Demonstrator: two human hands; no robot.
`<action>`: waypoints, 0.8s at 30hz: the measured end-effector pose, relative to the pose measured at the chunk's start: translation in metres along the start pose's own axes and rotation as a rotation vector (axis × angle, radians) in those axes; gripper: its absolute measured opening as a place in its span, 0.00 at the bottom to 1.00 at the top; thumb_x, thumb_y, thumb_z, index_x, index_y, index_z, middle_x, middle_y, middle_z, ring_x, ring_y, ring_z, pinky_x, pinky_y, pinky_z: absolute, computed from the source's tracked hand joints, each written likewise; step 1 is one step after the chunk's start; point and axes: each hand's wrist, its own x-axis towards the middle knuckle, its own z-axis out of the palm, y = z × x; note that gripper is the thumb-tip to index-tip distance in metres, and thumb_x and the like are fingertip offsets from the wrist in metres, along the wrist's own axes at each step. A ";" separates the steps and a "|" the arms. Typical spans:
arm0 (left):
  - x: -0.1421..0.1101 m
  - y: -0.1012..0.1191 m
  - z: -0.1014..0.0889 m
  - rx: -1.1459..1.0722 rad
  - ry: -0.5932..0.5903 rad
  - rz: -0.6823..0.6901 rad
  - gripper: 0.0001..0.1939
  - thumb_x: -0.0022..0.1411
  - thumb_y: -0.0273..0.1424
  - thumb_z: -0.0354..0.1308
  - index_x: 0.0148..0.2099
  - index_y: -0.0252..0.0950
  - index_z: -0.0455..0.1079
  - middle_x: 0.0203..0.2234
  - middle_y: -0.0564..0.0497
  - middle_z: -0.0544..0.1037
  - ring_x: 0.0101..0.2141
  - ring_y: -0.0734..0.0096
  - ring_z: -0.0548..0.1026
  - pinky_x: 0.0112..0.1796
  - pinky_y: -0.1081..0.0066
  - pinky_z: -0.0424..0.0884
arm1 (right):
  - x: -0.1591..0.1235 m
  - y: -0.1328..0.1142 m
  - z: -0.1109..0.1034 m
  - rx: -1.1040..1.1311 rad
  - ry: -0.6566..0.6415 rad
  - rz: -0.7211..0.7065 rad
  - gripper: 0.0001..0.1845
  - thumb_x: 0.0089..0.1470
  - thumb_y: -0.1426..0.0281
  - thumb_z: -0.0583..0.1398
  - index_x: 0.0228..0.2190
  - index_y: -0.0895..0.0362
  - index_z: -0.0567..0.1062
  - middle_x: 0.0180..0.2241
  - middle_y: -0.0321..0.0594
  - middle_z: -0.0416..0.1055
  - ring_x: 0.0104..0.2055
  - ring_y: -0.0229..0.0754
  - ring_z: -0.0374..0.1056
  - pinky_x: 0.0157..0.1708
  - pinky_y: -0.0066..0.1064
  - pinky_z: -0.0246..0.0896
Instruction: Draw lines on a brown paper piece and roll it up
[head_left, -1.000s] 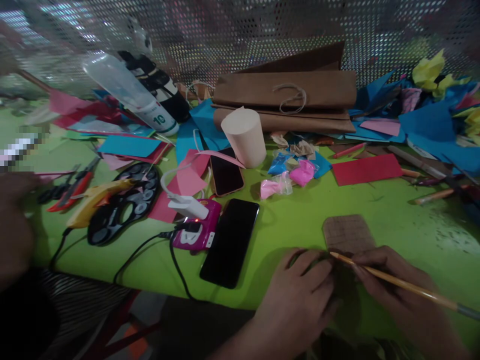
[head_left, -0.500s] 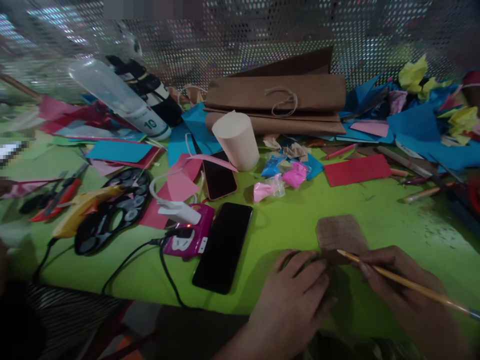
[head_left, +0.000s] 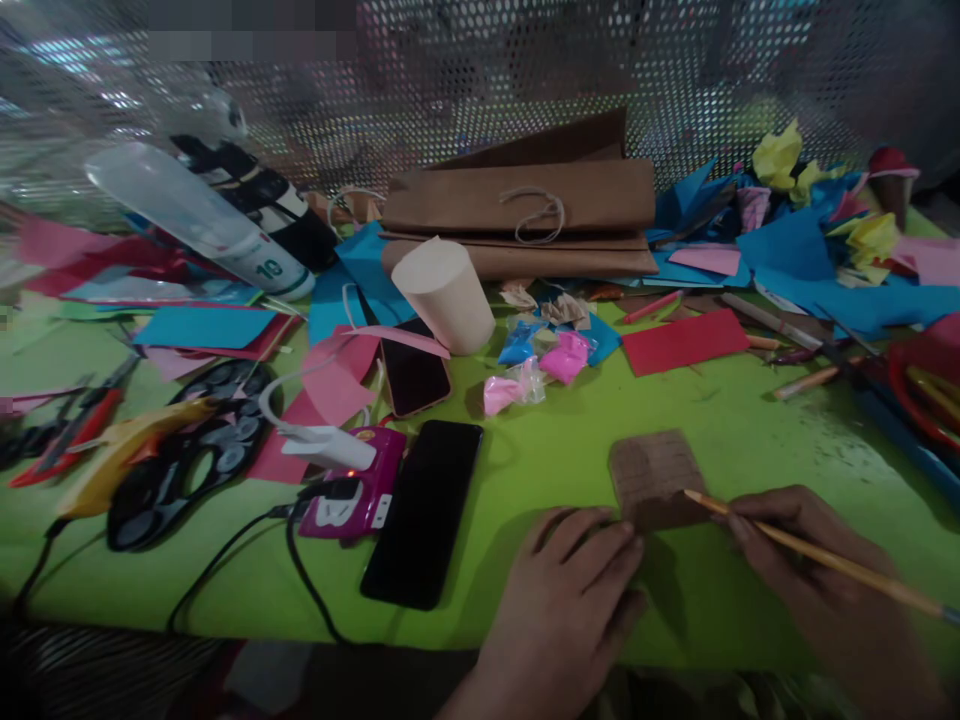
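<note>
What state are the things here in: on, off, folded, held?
Pencil: held, tip at the cardboard
Cardboard: flat, lined
Left hand: open, beside the cardboard
Right hand: fingers closed on the pencil
Larger phone: screen dark
Smaller phone: screen dark, partly covered
Purple adapter: red light on
Brown paper: folded

Green desk (head_left: 555, 450); black phone (head_left: 424, 515) beside purple power adapter (head_left: 356, 490), red paper (head_left: 684, 341) right of the phone.
</note>
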 end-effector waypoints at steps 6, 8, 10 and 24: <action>0.000 0.000 -0.001 0.001 -0.001 0.006 0.15 0.72 0.32 0.57 0.58 0.37 0.74 0.51 0.51 0.83 0.52 0.60 0.78 0.53 0.55 0.74 | 0.001 0.012 -0.008 -0.003 0.058 -0.011 0.10 0.60 0.57 0.63 0.34 0.49 0.77 0.27 0.35 0.75 0.28 0.42 0.71 0.23 0.29 0.64; 0.000 0.000 0.000 0.001 0.002 0.005 0.15 0.72 0.32 0.57 0.57 0.37 0.74 0.51 0.51 0.83 0.52 0.60 0.78 0.53 0.55 0.74 | 0.001 0.015 -0.010 0.000 0.068 -0.014 0.09 0.61 0.58 0.62 0.34 0.49 0.77 0.27 0.35 0.75 0.27 0.41 0.71 0.23 0.29 0.64; 0.000 0.001 0.000 0.003 0.007 0.006 0.14 0.72 0.32 0.57 0.57 0.37 0.74 0.51 0.51 0.83 0.53 0.60 0.77 0.53 0.55 0.74 | 0.002 0.017 -0.011 -0.006 0.067 -0.033 0.09 0.60 0.58 0.62 0.34 0.50 0.77 0.26 0.35 0.75 0.26 0.41 0.70 0.22 0.28 0.63; -0.007 0.000 0.006 0.032 -0.043 0.001 0.17 0.70 0.36 0.60 0.58 0.37 0.72 0.54 0.51 0.81 0.55 0.57 0.74 0.55 0.53 0.71 | -0.014 0.010 -0.002 0.028 0.177 -0.174 0.05 0.58 0.63 0.65 0.37 0.47 0.78 0.34 0.37 0.79 0.33 0.43 0.76 0.30 0.29 0.72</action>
